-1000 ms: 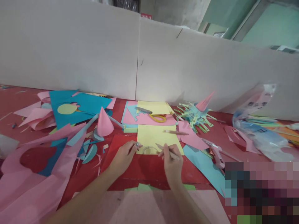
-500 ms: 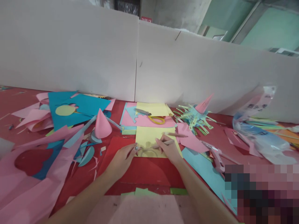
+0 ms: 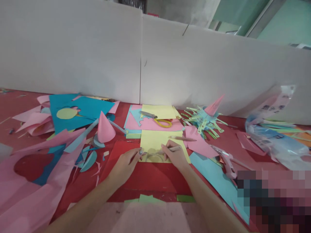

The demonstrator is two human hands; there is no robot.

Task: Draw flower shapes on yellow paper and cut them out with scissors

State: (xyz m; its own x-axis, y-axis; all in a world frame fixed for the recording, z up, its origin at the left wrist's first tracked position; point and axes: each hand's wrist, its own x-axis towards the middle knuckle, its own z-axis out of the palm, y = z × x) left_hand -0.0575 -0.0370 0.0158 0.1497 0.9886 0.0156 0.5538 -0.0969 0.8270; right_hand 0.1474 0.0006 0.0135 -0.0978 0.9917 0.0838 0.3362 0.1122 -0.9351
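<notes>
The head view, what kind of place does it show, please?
Probably a paper-craft workspace: cut coloured paper lies across the red table, with yellow-handled scissors and what looks like a pink glue gun.

The left arm and right arm, bare, reach forward from the lower edge of view and slant inward. The left hand rests low, palm down, fingers loosely bent and pointing toward the right hand. That one has its thumb and fingers drawn together in a writing grip, back of the hand up. The 2 hands are near each other but apart
</notes>
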